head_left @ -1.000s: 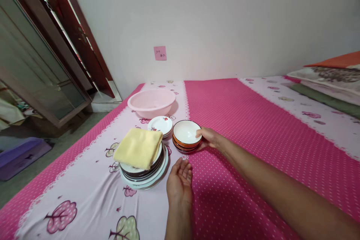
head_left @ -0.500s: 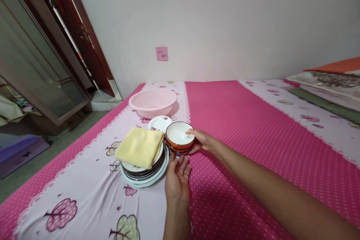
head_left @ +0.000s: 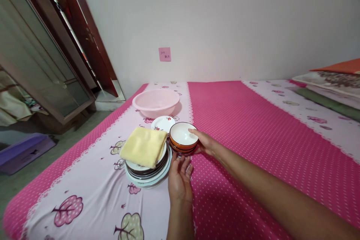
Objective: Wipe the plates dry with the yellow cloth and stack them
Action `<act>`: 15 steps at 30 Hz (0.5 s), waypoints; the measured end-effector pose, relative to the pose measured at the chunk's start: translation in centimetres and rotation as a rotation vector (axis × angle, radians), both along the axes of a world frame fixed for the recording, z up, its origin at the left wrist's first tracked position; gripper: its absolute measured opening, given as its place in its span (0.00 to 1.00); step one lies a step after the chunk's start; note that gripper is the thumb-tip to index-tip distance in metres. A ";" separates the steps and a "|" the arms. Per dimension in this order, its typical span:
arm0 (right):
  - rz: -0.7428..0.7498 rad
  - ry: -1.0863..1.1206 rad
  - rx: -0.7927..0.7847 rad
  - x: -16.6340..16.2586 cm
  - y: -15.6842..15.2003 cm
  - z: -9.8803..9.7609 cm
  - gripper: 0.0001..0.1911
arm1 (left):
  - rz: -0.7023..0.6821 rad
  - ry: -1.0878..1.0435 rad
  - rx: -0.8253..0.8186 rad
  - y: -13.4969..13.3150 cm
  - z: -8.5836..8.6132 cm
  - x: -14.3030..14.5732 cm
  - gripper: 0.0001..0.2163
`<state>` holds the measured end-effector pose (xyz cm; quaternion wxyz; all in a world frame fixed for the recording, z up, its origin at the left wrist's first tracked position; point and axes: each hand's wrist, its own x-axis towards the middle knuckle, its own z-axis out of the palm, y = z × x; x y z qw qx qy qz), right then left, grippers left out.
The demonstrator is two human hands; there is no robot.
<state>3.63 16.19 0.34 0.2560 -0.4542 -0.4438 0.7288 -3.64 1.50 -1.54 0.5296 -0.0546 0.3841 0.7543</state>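
A small stack of brown-orange bowls (head_left: 183, 143), white inside with dark rims, stands on the bed. My right hand (head_left: 203, 141) grips it from the right, thumb over the top bowl's rim and fingers largely hidden behind its side. Below the bowls my left hand (head_left: 181, 180) lies palm up with its fingers spread, fingertips close to the lowest bowl; whether they touch it I cannot tell. Just left is a pile of plates (head_left: 149, 182) with a folded yellow cloth (head_left: 144, 146) on top. Behind them sits a white plate with red flowers (head_left: 163, 122), partly covered by the bowls.
A pink basin (head_left: 156, 105) stands farther back on the bedspread (head_left: 239, 120). Folded bedding (head_left: 334, 86) lies at the far right. The wall behind carries a pink note (head_left: 164, 54). On the floor at left is a purple box (head_left: 25, 153).
The view has shifted slightly, so everything sits a little farther right. Both hands keep nearly the same places around the bowls.
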 end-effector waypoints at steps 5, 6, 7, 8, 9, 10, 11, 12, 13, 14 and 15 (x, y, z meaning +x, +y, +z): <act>-0.010 0.056 -0.037 -0.9 -0.2 0.2 0.20 | 0.010 0.005 0.025 0.2 -0.3 0.0 0.18; -0.019 0.057 -0.036 -1.0 -0.1 0.2 0.20 | 0.004 0.008 0.032 0.2 -0.4 0.0 0.18; -0.028 0.056 -0.035 -1.1 -0.1 0.2 0.20 | -0.001 0.013 0.037 0.2 -0.5 0.0 0.18; -0.037 0.056 -0.033 -1.1 -0.1 0.1 0.20 | -0.006 0.018 0.038 0.2 -0.5 0.0 0.18; -0.046 0.057 -0.031 -1.2 0.0 0.0 0.19 | -0.008 0.023 0.039 0.3 -0.6 -0.1 0.18; -0.054 0.058 -0.029 -1.2 -0.1 -0.1 0.19 | -0.009 0.026 0.038 0.3 -0.6 -0.1 0.19; -0.061 0.062 -0.027 -1.3 -0.1 -0.2 0.19 | -0.009 0.028 0.036 0.3 -0.7 -0.2 0.19; -0.069 0.066 -0.025 -1.3 -0.2 -0.3 0.19 | -0.009 0.030 0.036 0.2 -0.6 -0.2 0.19; -0.078 0.070 -0.024 -1.4 -0.2 -0.4 0.19 | -0.010 0.032 0.038 0.2 -0.6 -0.2 0.20; -0.085 0.075 -0.024 -1.5 -0.3 -0.4 0.20 | -0.012 0.035 0.038 0.2 -0.5 -0.2 0.20; -0.089 0.080 -0.025 -1.6 -0.3 -0.5 0.20 | -0.011 0.038 0.036 0.3 -0.5 -0.2 0.20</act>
